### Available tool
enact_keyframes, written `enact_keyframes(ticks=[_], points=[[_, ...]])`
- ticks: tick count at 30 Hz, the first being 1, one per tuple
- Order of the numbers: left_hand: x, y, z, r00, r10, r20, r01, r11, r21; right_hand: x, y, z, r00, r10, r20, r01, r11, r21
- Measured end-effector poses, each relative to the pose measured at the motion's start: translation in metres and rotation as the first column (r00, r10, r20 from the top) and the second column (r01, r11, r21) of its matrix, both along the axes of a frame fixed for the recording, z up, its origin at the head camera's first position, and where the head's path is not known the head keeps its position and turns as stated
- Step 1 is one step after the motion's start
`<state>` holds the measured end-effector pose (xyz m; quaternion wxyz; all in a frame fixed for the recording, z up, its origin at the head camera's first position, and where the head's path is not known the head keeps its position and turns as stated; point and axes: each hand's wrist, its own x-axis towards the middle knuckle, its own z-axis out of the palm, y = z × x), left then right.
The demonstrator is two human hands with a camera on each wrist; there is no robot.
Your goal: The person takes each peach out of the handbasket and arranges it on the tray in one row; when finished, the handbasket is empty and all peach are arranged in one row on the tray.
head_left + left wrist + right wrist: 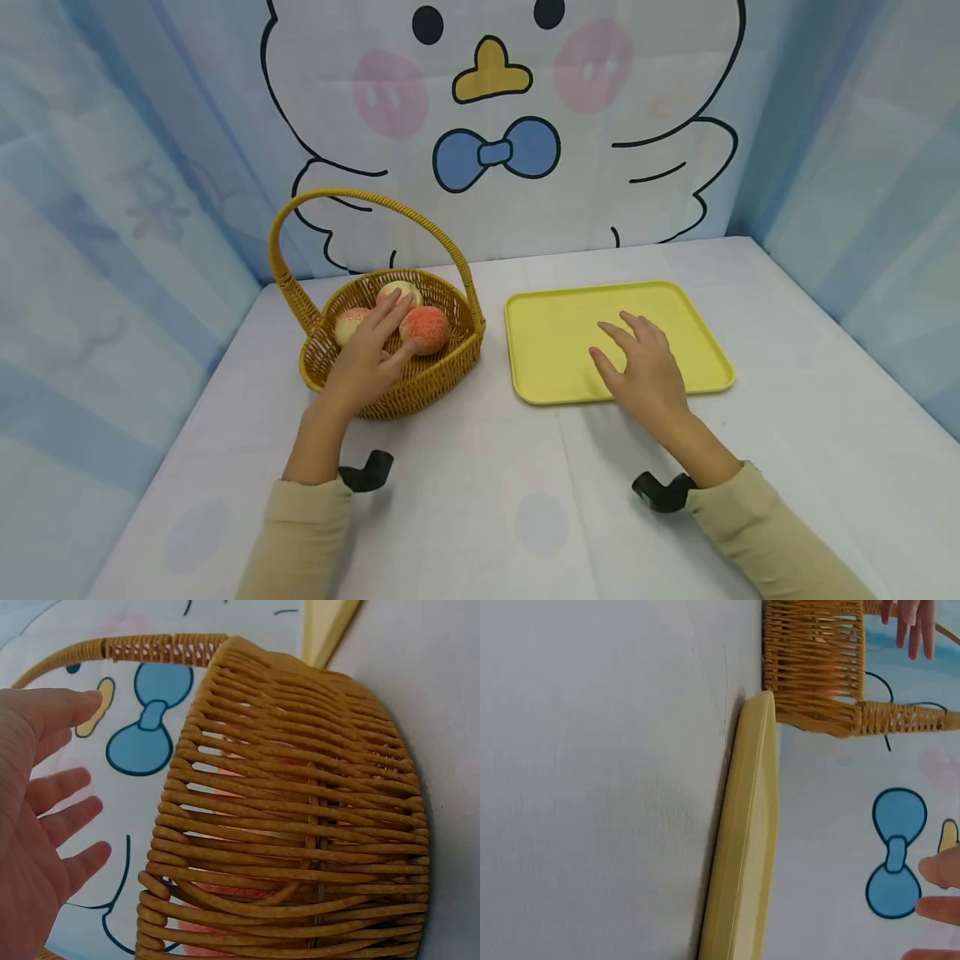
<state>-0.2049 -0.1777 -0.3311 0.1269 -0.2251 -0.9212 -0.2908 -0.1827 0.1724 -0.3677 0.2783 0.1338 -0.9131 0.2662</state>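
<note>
Over the wicker basket (420, 390) on the left, my left hand (365, 360) hovers with fingers spread and relaxed. Three peaches lie inside: a red one (425, 330) right of the hand, a pale one (402, 292) behind the fingertips and another (349, 323) partly hidden by the hand. In the left wrist view the fingers stand apart beside the basket's woven wall (285, 817), holding nothing. My right hand (647, 375), fingers loosely spread, is above the front right part of the yellow tray (562, 346) and holds nothing.
The basket's tall arched handle (390, 202) rises over its left and back side. White cloth (480, 517) covers the table. Behind it hangs a curtain (585, 200) with a cartoon print, and blue curtains (97, 250) enclose the sides.
</note>
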Motion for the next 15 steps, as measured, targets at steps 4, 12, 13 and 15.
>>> enact_keyframes(ticks=[4, 12, 13, 15], points=[[-0.009, -0.001, -0.002, 0.999, -0.036, 0.024, 0.036, 0.999, 0.023, 0.000, 0.017, 0.002, 0.999, -0.036, 0.005, 0.037, 0.997, -0.074], [-0.028, 0.002, -0.004, 0.993, -0.115, 0.023, 0.113, 0.990, 0.086, 0.002, 0.043, 0.002, 0.995, -0.085, 0.057, 0.093, 0.984, -0.155], [-0.031, 0.002, -0.004, 0.992, -0.120, 0.028, 0.117, 0.990, 0.083, 0.001, 0.045, 0.002, 0.995, -0.087, 0.057, 0.095, 0.983, -0.158], [-0.036, 0.002, -0.004, 0.991, -0.129, 0.046, 0.125, 0.989, 0.076, 0.001, 0.048, 0.002, 0.994, -0.095, 0.049, 0.102, 0.981, -0.164]])
